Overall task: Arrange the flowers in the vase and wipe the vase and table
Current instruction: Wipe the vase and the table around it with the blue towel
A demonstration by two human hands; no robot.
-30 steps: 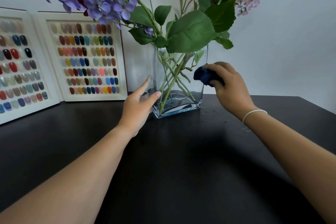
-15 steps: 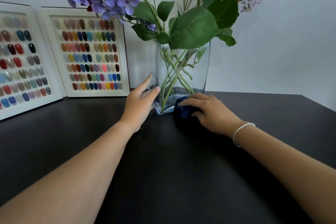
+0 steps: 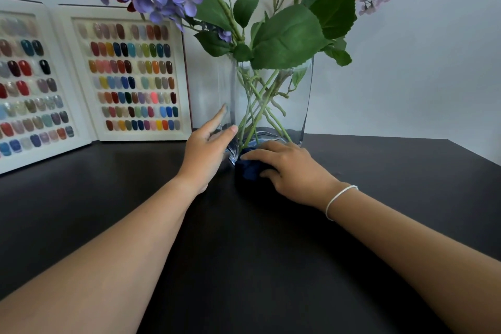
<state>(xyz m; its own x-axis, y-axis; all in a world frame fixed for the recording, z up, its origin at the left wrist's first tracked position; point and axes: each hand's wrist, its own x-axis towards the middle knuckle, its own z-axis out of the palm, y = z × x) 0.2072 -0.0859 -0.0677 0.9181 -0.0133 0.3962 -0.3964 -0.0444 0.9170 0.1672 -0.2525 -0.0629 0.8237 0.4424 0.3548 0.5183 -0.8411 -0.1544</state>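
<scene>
Glass vase [image 3: 273, 106] steadied by flat-fingered left hand [image 3: 206, 149]; right hand [image 3: 292, 171] presses blue cloth [image 3: 248, 169], grip curled, on tabletop [image 3: 244, 252].

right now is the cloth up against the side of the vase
No, the dark blue cloth lies on the black table under the right hand, at the foot of the glass vase.

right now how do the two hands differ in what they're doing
The left hand lies with fingers straight against the side of the glass vase; the right hand is curled over a dark blue cloth. The left hand holds nothing; the right hand presses the cloth onto the black table at the vase's base. Only the right wrist wears a white bracelet. Both touch or sit close to the vase's bottom.
</scene>
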